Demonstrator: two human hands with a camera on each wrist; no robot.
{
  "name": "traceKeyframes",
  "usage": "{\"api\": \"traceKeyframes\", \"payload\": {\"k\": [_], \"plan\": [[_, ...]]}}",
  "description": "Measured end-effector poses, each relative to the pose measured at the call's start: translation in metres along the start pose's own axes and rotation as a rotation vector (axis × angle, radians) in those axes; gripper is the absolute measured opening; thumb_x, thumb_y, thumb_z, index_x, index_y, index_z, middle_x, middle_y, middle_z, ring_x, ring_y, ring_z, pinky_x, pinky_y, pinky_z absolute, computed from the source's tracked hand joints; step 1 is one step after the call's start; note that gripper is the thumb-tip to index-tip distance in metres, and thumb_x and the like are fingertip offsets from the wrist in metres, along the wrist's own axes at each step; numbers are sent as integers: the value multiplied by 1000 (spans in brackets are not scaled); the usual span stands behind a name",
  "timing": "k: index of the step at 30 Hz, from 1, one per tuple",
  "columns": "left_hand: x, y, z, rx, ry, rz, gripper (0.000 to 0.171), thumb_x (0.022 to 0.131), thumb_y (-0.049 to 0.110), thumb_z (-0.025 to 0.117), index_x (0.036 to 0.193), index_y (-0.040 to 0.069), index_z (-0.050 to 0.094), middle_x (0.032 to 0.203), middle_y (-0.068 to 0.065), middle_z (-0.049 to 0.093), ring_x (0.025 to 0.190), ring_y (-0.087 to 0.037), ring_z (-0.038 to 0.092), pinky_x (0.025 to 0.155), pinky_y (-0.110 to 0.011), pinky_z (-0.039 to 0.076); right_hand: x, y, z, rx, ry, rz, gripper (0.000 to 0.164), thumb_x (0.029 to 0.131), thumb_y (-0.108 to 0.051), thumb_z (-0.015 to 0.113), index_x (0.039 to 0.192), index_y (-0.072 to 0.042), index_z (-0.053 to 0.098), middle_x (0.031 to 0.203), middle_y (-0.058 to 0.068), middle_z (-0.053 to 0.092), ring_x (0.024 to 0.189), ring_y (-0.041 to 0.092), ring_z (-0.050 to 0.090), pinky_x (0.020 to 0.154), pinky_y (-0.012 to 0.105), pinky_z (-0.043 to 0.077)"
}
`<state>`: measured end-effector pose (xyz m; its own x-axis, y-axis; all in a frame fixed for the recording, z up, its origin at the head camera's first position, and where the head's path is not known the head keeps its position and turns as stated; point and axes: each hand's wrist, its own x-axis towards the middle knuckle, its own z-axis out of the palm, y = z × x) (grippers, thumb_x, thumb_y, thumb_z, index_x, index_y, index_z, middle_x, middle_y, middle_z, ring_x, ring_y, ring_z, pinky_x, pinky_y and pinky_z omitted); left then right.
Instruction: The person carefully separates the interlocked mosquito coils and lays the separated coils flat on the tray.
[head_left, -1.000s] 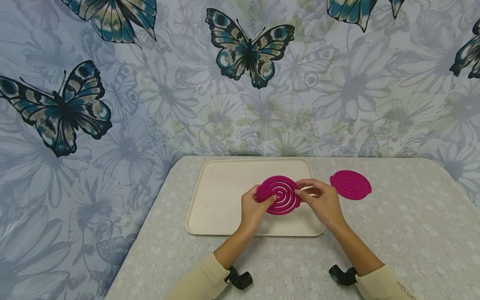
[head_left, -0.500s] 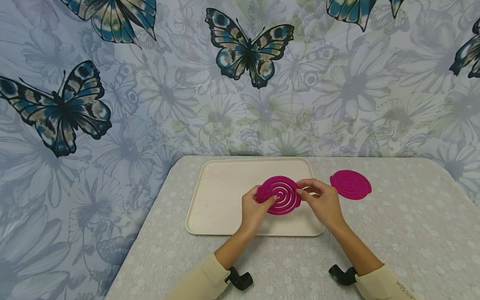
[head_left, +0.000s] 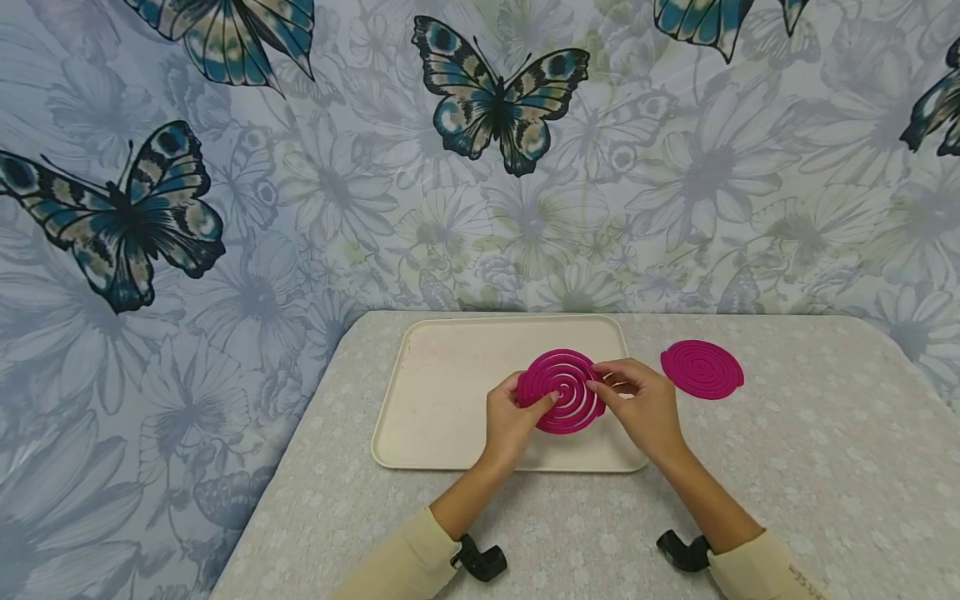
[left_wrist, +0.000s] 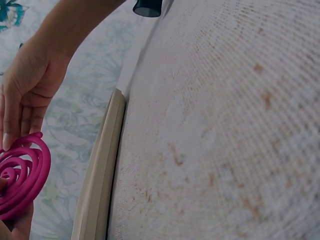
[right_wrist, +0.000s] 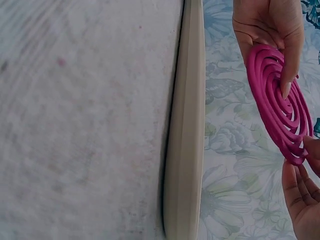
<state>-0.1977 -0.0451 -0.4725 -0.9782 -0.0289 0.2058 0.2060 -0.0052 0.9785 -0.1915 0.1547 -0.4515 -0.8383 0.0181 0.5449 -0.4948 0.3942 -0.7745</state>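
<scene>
Both hands hold a magenta spiral disc (head_left: 567,364) with open gaps between its rings, raised over the right part of a cream tray (head_left: 442,400). My left hand (head_left: 508,425) grips its left side, thumb laid across the front near the centre and fingers behind. At the right edge my right hand (head_left: 647,408) pinches the disc between thumb and fingers. In the right wrist view the disc (right_wrist: 265,100) hangs tilted, with the left thumb over its rings. Its left part is cut off in the left wrist view, where rings (left_wrist: 40,170) show.
A second magenta disc (head_left: 702,370) lies flat on the table right of the tray. The table (head_left: 825,433) has a pale patterned cover. Behind it stands a wall (head_left: 525,242) with butterflies and flowers. Black wrist cameras (head_left: 482,560) sit at both sleeves.
The held disc has shifted slightly right and turned a little, with the left hand following. The right thumb has moved slightly inward over its edge. The second disc and tray stay put.
</scene>
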Motion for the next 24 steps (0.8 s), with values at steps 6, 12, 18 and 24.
{"api": "traceKeyframes", "payload": {"k": [6,12,18,24], "plan": [[-1,-1,1,0,-12,-1,29,85,6,82,112,4,72,107,-9,76,100,-23,74,84,-31,60,1,1,-2,-44,-37,48,21,82,-6,85,100,-6,75,94,4,74,83,18,70,72,15,58],[-2,-3,1,-6,-49,-1,30,86,6,81,114,4,71,110,-10,75,104,-24,73,86,-29,60,3,2,-6,-45,-80,144,13,85,-10,83,95,-9,75,89,2,74,84,15,69,68,18,58],[0,-1,-1,-27,-108,-9,30,89,12,80,117,5,71,110,-10,75,102,-23,72,85,-30,60,6,3,-10,-14,-94,194,12,87,-14,82,95,-8,75,89,4,74,81,15,70,65,23,59],[3,0,-5,-7,-137,-9,30,103,27,62,115,1,71,101,-13,74,84,-14,69,71,-22,60,6,2,-11,43,-115,231,14,88,-11,81,98,-5,73,91,9,74,79,19,73,66,23,60]]}}
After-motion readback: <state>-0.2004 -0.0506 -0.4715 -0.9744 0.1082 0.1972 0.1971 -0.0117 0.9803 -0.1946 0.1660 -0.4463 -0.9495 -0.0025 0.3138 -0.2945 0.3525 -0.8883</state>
